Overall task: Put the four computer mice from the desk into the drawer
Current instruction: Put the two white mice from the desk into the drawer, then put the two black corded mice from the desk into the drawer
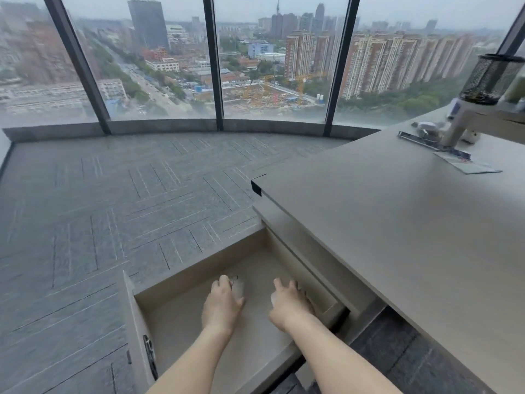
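Observation:
The beige drawer point(199, 268) stands pulled out below the desk point(397, 223), and both my hands are down inside it. My left hand point(223, 304) curls over a white mouse point(239, 288) that shows at its fingertips, with a thin dark loop beside it. My right hand point(291, 304) covers another pale mouse point(274, 297), of which only the edge by my thumb is visible. Something dark point(304, 292) peeks out under the right fingers; I cannot tell what it is. No mouse shows on the desk top.
A black mesh pen cup point(491, 79), a white monitor-arm base point(460, 129), a metal strip point(417, 140) and a printed card point(466, 164) sit at the desk's far right. Grey carpet point(127, 194) runs left to the curved window wall. The drawer front has a metal latch point(150, 356).

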The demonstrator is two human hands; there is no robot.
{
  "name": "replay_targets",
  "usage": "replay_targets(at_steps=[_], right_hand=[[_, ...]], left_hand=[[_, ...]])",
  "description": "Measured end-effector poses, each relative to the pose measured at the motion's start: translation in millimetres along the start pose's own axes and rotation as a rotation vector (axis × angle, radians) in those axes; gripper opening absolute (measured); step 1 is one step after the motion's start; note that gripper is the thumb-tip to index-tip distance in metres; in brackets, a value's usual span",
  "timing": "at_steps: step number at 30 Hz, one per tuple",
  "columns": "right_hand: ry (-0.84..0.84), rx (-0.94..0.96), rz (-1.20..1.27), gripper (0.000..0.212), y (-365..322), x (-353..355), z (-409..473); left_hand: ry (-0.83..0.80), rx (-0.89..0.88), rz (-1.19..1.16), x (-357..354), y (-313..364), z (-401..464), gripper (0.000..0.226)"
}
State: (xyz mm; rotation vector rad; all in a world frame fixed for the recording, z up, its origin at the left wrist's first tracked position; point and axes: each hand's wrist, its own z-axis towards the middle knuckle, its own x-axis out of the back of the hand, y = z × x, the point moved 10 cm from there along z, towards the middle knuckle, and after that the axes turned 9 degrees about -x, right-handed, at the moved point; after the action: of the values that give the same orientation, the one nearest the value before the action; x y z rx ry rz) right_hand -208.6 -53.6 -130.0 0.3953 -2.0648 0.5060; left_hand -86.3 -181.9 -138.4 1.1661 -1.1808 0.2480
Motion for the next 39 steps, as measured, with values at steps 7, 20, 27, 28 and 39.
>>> replay_targets(at_steps=[7, 20, 27, 28, 39], right_hand=[[0.075, 0.035, 0.016, 0.056, -1.6, 19.1, -14.3], [0.782, 0.224, 0.709, 0.016, 180.5, 229.4, -255.7], [1.291, -0.251, 0.573, 0.030, 415.9, 240.5, -349.0], [1.300, -0.363, 0.519, 0.032, 446.3, 235.8, -355.6], [0.989, -0.744, 0.532, 0.063, 564.7, 169.0, -346.3]], left_hand=[[0.127, -0.042, -0.177, 23.8, 5.2, -8.0, 0.027], [0.141, -0.670, -0.521, 78.1, 306.0, -143.2, 0.024], [-0.297, -0.928, -0.400, -46.3, 458.5, -262.1, 0.039], [-0.343, -0.941, -0.367, -63.2, 474.5, -277.8, 0.044], [-0.329, -0.856, -0.049, -159.0, 562.6, -326.7, 0.052]])
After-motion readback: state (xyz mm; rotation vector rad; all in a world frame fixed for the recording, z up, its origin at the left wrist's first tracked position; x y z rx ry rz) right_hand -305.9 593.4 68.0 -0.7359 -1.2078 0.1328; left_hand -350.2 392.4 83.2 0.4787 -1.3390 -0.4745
